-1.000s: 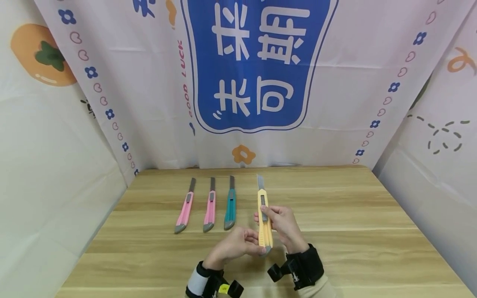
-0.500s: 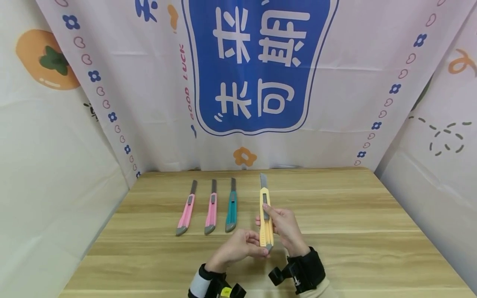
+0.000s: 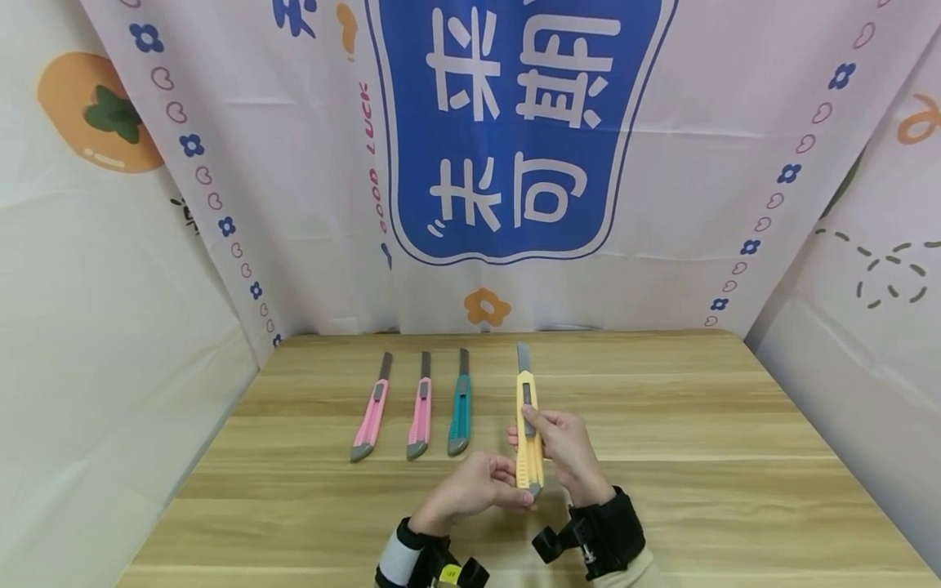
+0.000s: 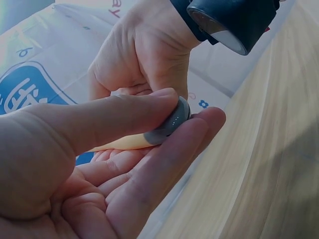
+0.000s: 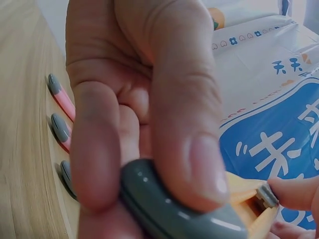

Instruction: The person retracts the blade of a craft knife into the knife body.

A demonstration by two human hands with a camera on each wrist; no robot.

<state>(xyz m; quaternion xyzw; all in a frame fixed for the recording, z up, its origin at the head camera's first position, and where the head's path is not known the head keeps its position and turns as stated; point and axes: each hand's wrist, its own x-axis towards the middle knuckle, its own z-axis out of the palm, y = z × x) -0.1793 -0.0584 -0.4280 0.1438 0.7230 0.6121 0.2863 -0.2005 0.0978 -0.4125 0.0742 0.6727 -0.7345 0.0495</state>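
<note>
Blade pointing away and extended, a yellow utility knife (image 3: 523, 457) is held over the near middle of the table. My right hand (image 3: 568, 451) grips its body from the right, thumb on the grey slider. At the near end, my left hand (image 3: 470, 490) pinches the grey end cap (image 4: 167, 127) between thumb and fingers. The right wrist view shows this cap large, under the left thumb (image 5: 187, 149). To the left lie a teal utility knife (image 3: 459, 412) and two pink ones, the nearer pink knife (image 3: 420, 416) and the outer pink knife (image 3: 371, 418), blades all out.
The wooden table (image 3: 698, 506) carries the three lying knives in a row, blades toward the back edge. Behind it hangs a printed white cloth (image 3: 316, 269) with a blue panel, and similar cloths rise at both sides. Each wrist wears a black camera strap (image 3: 604, 531).
The head view has shifted slightly. Both hands keep the same hold on the yellow utility knife, and the other knives lie where they were.
</note>
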